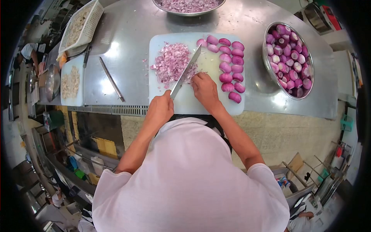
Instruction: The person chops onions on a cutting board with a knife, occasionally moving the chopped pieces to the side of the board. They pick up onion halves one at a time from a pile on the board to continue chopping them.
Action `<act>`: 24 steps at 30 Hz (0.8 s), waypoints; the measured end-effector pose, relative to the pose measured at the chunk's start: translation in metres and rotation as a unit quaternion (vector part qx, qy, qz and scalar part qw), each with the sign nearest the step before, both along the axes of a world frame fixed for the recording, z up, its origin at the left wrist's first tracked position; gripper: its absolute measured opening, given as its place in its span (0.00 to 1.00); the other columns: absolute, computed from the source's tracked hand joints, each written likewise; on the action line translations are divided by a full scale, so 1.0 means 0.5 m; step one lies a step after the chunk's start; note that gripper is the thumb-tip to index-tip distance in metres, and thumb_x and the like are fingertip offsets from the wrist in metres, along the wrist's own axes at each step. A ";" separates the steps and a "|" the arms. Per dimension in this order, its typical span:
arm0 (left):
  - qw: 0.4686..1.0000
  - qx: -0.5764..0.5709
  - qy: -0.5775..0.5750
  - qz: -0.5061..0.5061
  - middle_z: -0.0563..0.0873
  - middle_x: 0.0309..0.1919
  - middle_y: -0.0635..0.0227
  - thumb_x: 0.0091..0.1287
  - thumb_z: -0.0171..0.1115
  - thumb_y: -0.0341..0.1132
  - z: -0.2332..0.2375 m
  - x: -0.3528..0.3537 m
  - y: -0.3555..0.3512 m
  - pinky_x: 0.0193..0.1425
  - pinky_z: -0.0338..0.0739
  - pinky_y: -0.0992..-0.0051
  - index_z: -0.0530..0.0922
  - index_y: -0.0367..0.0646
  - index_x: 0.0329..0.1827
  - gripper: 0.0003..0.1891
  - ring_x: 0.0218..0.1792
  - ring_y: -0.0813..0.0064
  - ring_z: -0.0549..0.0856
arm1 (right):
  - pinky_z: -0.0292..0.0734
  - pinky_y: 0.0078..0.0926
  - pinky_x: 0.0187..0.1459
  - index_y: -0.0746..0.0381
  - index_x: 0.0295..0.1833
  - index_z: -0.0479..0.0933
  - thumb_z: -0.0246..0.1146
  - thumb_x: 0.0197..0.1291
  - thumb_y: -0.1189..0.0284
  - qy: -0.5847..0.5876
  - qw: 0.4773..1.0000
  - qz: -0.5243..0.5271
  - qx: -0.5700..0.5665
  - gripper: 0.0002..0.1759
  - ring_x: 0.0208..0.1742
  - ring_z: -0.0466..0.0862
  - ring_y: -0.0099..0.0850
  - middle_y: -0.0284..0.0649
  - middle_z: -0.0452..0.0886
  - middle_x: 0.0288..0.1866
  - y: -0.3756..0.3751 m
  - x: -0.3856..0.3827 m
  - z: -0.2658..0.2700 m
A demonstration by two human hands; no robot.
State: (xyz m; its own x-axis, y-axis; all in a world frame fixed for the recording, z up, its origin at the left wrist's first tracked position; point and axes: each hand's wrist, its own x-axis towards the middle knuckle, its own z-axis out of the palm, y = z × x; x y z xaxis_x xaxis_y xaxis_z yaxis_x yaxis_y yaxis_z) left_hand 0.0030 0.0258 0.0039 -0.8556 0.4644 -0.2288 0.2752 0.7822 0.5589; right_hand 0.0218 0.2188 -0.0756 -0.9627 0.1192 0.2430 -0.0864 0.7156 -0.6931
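Observation:
My left hand (161, 107) is wrapped around the handle of a kitchen knife (187, 71), whose blade slants up and right over the white cutting board (208, 104). Just right of the blade, my right hand (205, 89) rests with curled fingers on a bit of onion, mostly hidden under the fingertips. A heap of chopped red onion (172, 63) lies on the board to the left of the blade. Peeled onion halves (226, 67) stand in rows along the board's right and top.
On the right sits a metal bowl of peeled red onions (288, 58); a bowl of chopped onion (189, 5) stands at the back. Leftward are a metal rod (111, 79), a smaller board (72, 82) with pale chopped food, and a white basket (89, 29). Other people are at the edges.

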 end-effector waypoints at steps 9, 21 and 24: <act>0.999 0.012 -0.032 0.005 0.81 0.23 0.36 0.64 0.56 0.24 0.006 0.005 0.025 0.34 0.76 0.47 0.76 0.27 0.51 0.14 0.29 0.39 0.84 | 0.77 0.49 0.40 0.67 0.37 0.78 0.60 0.59 0.78 -0.040 0.999 -0.015 0.025 0.04 0.39 0.81 0.53 0.52 0.78 0.34 -0.011 0.002 -0.005; 0.999 0.015 -0.042 -0.011 0.81 0.23 0.41 0.67 0.58 0.27 -0.032 -0.002 0.049 0.34 0.73 0.50 0.74 0.31 0.40 0.06 0.30 0.39 0.82 | 0.77 0.50 0.39 0.67 0.36 0.77 0.59 0.60 0.78 -0.049 0.998 -0.036 0.006 0.03 0.37 0.81 0.54 0.52 0.77 0.33 -0.005 0.017 -0.008; 0.999 0.012 -0.037 -0.018 0.80 0.23 0.41 0.67 0.58 0.28 -0.016 -0.007 0.054 0.34 0.72 0.49 0.75 0.31 0.40 0.06 0.29 0.39 0.82 | 0.77 0.50 0.38 0.67 0.35 0.77 0.59 0.58 0.79 -0.039 0.998 -0.043 0.018 0.03 0.36 0.81 0.53 0.52 0.77 0.32 -0.002 0.022 -0.006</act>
